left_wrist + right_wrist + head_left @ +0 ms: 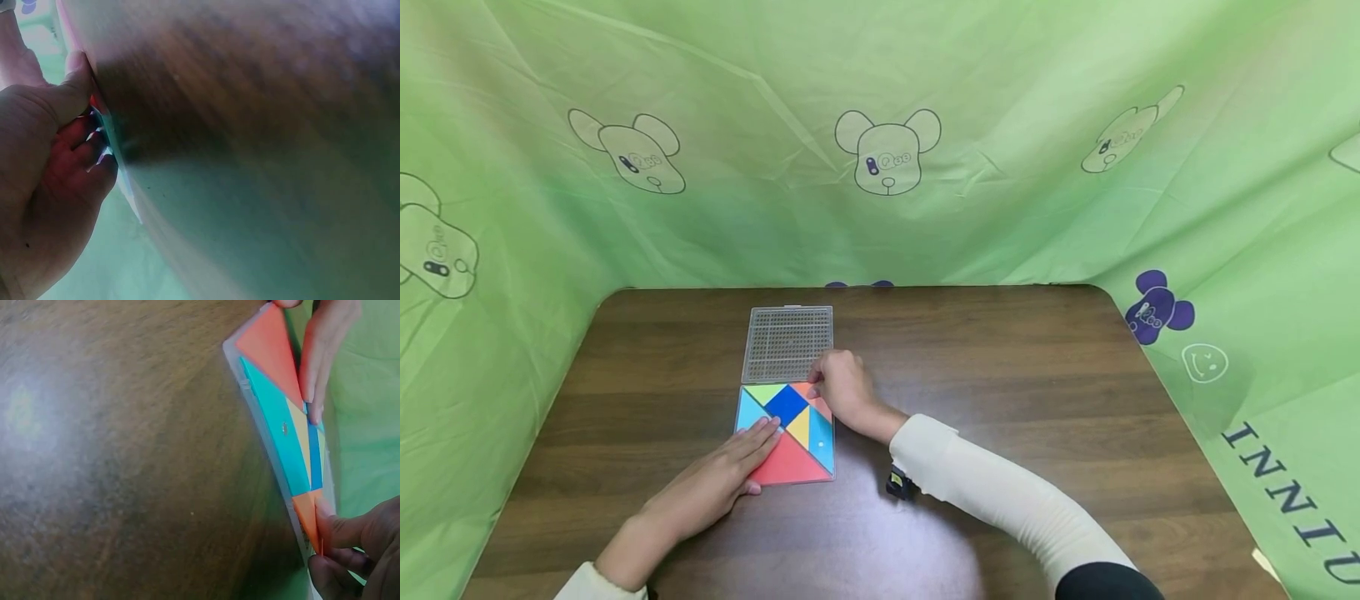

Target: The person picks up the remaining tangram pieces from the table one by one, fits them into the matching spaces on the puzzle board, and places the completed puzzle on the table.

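A square tangram set lies in a shallow clear case (273, 464) on the table. In the head view its pieces include a large red triangle (788, 462), a blue square (787, 405), a yellow triangle (801, 427) and a cyan parallelogram (822, 442). My left hand (718, 475) rests with fairly straight fingers on the red triangle and the left part of the set. At the far right corner, my right hand (847, 390) pinches an orange triangle (305, 511) between thumb and fingers. The right hand's fingers partly cover that corner.
The case's clear lid (788, 343), with a grid pattern, lies flat beyond the pieces. Both rest on a brown wooden table (1037, 392). Green printed cloth (1000, 217) hangs around its back and sides. A small black object (898, 484) shows beneath the right sleeve.
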### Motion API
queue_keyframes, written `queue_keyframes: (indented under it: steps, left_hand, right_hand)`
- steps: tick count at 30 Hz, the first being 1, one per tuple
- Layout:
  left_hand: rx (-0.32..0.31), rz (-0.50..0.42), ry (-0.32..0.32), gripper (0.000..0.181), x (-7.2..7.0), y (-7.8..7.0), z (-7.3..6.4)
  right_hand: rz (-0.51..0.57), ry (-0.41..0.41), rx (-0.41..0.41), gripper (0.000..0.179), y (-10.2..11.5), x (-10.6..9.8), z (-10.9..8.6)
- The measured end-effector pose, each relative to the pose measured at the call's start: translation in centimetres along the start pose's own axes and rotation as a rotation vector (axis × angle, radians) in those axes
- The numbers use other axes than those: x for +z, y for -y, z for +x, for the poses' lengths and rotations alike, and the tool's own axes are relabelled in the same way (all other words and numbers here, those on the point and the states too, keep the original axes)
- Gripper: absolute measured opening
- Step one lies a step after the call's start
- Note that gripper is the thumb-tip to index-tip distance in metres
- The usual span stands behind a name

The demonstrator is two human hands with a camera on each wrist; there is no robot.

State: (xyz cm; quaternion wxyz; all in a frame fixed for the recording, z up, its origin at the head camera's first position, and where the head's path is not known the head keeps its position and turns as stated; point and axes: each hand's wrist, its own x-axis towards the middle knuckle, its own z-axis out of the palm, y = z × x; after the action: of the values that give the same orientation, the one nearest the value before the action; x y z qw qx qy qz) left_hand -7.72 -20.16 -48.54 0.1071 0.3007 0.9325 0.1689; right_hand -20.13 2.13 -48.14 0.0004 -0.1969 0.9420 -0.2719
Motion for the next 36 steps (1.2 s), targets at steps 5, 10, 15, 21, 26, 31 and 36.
queue_keyframes:
  steps: [5, 10, 15, 21, 26, 31, 36]
  left_hand:
    - [0.009, 0.006, -0.006, 0.07, -0.1, 0.0, -0.1]
    - [0.02, 0.015, -0.009, 0.07, 0.0, 0.1, -0.1]
    - [0.023, 0.021, -0.011, 0.07, -0.1, 0.2, -0.1]
    - [0.035, 0.082, 0.013, 0.068, 0.0, 0.4, -0.2]
    - [0.051, 0.183, 0.018, 0.067, 0.2, 0.8, -0.4]
    - [0.049, 0.215, 0.034, 0.071, -0.4, 0.6, -0.3]
    - [0.013, 0.126, 0.036, 0.072, -3.7, 0.0, 0.7]
  right_hand:
    - [-0.099, -0.017, -0.042, 0.01, 0.0, 0.4, -0.4]
    - [-0.179, -0.011, -0.068, 0.016, 0.1, 0.6, -0.7]
    - [-0.17, -0.025, -0.066, 0.013, 0.1, 0.7, -0.7]
    - [-0.174, -0.027, -0.067, 0.012, 0.1, 0.8, -0.6]
    - [-0.18, 0.001, -0.079, 0.014, 0.3, 0.8, -0.5]
    - [-0.167, 0.016, -0.072, 0.008, 0.2, 1.0, -0.4]
    - [-0.088, 0.045, -0.039, 0.005, -0.2, 0.9, -0.1]
